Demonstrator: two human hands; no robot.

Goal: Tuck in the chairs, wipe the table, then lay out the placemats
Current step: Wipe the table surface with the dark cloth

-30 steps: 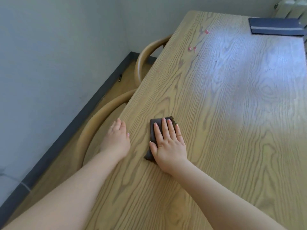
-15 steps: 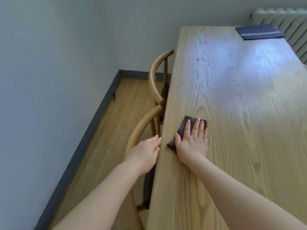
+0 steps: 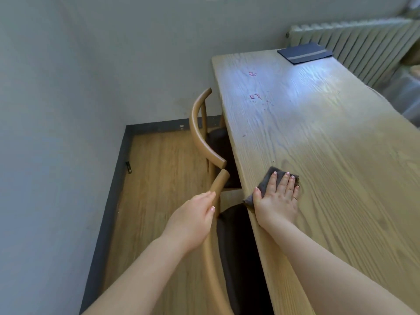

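At the table's [image 3: 318, 155] left edge, our flat right hand [image 3: 276, 198] presses the cloth [image 3: 264, 180]; pink stains [image 3: 255, 96] lie straight ahead; our left hand [image 3: 193, 219] grips a chair [image 3: 211, 258].

Soft daylight, glare on table [image 3: 318, 105]; edges bowed, perhaps slightly blurred.

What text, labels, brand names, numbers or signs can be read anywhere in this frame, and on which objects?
None: no readable text shows in the head view.
Placemats: a plain pale stripe, no lettering.
Pink marks on the table: smears, not characters.
Cloth under the right hand: no label showing.
Chair and radiator: no brand mark visible.
Small dark object by the baseboard: too small to tell.
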